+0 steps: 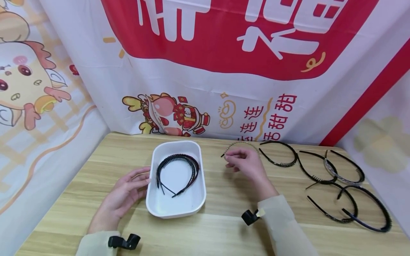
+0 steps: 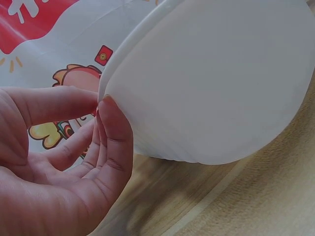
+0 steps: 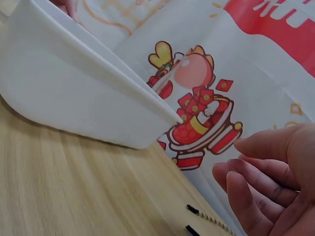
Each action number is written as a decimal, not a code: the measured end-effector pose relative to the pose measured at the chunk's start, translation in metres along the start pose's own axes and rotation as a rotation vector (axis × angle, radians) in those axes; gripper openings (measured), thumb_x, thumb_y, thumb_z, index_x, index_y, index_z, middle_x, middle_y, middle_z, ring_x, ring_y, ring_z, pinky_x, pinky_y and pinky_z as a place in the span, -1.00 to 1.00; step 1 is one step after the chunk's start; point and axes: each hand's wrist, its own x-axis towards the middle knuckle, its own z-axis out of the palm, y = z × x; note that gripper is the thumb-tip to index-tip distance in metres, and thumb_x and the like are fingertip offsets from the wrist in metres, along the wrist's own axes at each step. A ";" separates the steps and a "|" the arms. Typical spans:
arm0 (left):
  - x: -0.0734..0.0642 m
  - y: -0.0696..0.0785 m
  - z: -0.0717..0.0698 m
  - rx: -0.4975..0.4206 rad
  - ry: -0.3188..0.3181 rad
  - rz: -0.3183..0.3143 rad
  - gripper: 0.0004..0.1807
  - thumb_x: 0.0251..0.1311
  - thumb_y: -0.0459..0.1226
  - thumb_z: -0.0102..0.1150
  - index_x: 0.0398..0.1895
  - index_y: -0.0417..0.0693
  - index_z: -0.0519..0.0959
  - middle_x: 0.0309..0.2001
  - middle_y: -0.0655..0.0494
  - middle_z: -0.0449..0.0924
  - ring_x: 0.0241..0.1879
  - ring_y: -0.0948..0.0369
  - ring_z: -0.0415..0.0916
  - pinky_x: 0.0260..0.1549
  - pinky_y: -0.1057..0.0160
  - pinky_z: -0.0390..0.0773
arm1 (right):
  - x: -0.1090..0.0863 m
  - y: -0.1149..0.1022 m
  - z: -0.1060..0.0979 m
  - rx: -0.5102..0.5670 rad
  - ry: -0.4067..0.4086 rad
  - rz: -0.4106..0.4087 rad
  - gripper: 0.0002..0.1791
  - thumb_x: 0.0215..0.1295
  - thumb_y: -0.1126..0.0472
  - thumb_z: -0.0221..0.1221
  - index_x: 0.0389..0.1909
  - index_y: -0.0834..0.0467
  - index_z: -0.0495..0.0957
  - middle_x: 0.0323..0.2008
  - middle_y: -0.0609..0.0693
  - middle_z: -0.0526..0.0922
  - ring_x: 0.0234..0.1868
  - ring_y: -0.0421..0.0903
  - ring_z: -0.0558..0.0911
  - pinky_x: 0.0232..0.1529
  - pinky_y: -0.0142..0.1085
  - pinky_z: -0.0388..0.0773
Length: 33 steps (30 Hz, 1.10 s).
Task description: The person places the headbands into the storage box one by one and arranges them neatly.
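A white plastic tub (image 1: 176, 209) stands on the table with several dark headbands (image 1: 177, 156) inside, one with dark red along its side. My left hand (image 1: 128, 190) is at the tub's left side. In the left wrist view its bent fingertips touch the outer wall (image 2: 197, 88) just at the rim. My right hand (image 1: 245, 163) hovers over a thin gold beaded headband (image 1: 238, 143) with black tips. The right wrist view shows the right fingers loosely bent and apart, with nothing between them. Part of the gold headband is hidden behind this hand.
Right of the gold headband lies a black toothed headband (image 1: 285, 164). Several more headbands (image 1: 349, 199) overlap farther right, one with a clear sparkly band (image 1: 337, 176). A printed cloth (image 1: 217, 106) hangs behind the wooden table (image 1: 221, 231).
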 end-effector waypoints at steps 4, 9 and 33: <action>0.000 0.000 0.001 -0.002 -0.005 0.002 -0.60 0.49 -0.44 0.15 0.27 0.13 0.57 0.04 0.22 0.74 0.06 0.25 0.71 0.09 0.21 0.73 | 0.002 0.012 -0.011 -0.002 0.032 0.018 -0.62 0.40 0.20 0.42 0.14 0.28 0.69 -0.13 0.09 0.84 -0.23 -0.10 0.85 -0.16 -0.21 0.81; 0.000 0.001 0.001 -0.007 -0.010 0.004 -0.61 0.50 -0.44 0.15 0.26 0.13 0.58 0.05 0.22 0.74 0.06 0.25 0.71 0.08 0.22 0.73 | 0.003 0.021 -0.025 0.010 0.078 0.043 -0.59 0.40 0.15 0.43 0.17 0.25 0.68 -0.02 0.16 0.83 -0.22 -0.10 0.85 -0.16 -0.25 0.80; -0.001 0.002 0.002 0.012 -0.001 0.000 -0.58 0.48 -0.43 0.18 0.30 0.13 0.55 0.03 0.22 0.70 0.05 0.25 0.69 0.07 0.20 0.73 | 0.001 0.054 -0.060 0.021 0.296 0.124 -0.58 0.38 0.27 0.40 0.18 0.36 0.64 -0.28 -0.05 0.84 -0.34 -0.20 0.81 -0.24 -0.35 0.81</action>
